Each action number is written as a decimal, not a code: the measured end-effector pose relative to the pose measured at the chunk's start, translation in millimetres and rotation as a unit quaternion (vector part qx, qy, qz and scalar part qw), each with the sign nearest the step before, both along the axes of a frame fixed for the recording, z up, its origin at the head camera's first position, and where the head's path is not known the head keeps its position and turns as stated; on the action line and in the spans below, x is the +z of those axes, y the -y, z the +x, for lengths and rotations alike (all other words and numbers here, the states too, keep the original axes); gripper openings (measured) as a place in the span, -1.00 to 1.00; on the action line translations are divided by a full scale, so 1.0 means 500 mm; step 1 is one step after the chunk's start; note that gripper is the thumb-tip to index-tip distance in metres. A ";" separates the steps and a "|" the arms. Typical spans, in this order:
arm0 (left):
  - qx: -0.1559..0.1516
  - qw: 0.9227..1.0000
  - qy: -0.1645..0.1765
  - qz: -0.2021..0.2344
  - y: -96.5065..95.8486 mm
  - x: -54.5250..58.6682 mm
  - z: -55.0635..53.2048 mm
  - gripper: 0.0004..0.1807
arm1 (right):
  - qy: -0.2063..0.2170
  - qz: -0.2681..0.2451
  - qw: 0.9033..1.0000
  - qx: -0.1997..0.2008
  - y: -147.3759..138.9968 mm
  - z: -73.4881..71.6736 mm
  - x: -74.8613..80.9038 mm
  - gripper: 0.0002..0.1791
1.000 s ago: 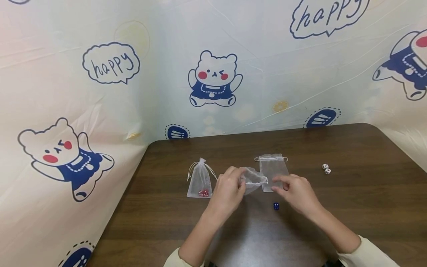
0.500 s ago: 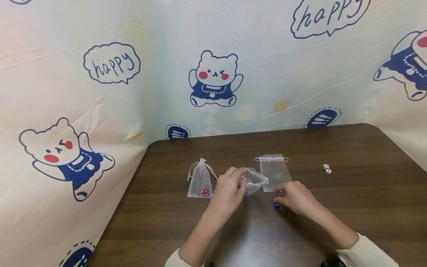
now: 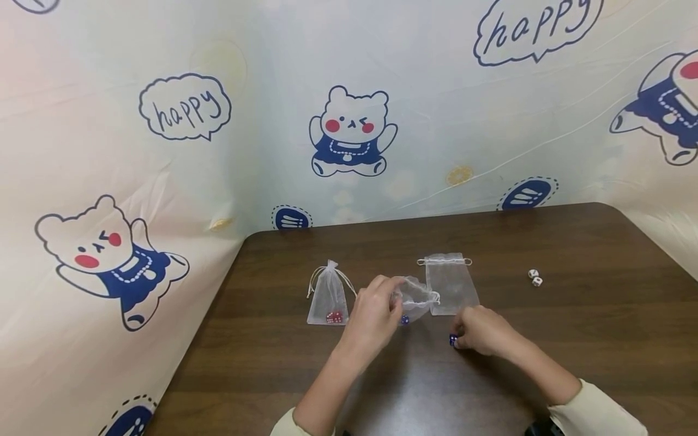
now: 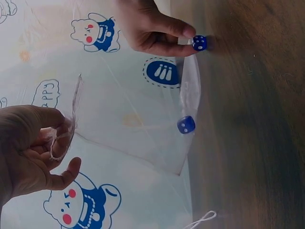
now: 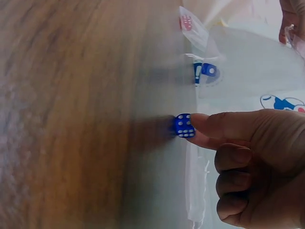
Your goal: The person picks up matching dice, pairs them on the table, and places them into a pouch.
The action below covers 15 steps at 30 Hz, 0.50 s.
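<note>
On the wooden table (image 3: 545, 339), your left hand (image 3: 373, 318) pinches the rim of the open mesh pouch (image 3: 415, 298) and holds its mouth up, facing toward your right; one blue die (image 4: 186, 125) already lies inside at the bottom. Your right hand (image 3: 482, 332) sits just to the right of that mouth, low on the table, thumb and forefinger closed on the second blue die (image 5: 184, 125), which touches the tabletop.
</note>
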<state>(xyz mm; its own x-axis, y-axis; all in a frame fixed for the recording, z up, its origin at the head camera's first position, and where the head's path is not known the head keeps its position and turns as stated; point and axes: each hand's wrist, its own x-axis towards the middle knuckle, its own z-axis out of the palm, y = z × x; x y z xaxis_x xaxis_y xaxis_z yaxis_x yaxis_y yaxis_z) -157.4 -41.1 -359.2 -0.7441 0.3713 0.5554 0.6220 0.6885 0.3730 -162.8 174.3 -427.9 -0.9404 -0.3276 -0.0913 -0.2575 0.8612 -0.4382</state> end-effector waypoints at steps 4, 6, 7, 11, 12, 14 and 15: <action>-0.002 1.000 -0.004 0.002 0.001 -0.002 0.000 -0.74 | 0.008 0.008 1.000 -0.004 0.001 0.002 -0.005 -0.82; -0.002 1.000 -0.005 0.003 0.001 -0.003 0.000 -0.74 | 0.005 0.007 1.000 -0.003 0.001 0.003 -0.006 -0.83; -0.002 1.000 -0.006 0.003 0.001 -0.003 0.000 -0.74 | 0.003 0.008 1.000 -0.003 0.000 0.002 -0.006 -0.83; -0.001 1.000 -0.004 0.004 0.001 -0.004 0.000 -0.73 | -0.001 0.000 1.000 0.001 -0.007 0.000 -0.004 -0.85; 0.000 1.000 -0.004 0.003 0.001 -0.004 0.000 -0.73 | -0.003 -0.003 1.000 0.003 -0.010 0.000 -0.002 -0.86; 0.000 1.000 -0.004 0.003 0.002 -0.005 0.000 -0.73 | -0.006 -0.014 1.000 0.004 -0.016 -0.002 0.001 -0.89; 0.000 1.000 -0.005 0.002 0.002 -0.005 0.000 -0.73 | -0.009 -0.020 1.000 0.004 -0.019 -0.003 0.004 -0.90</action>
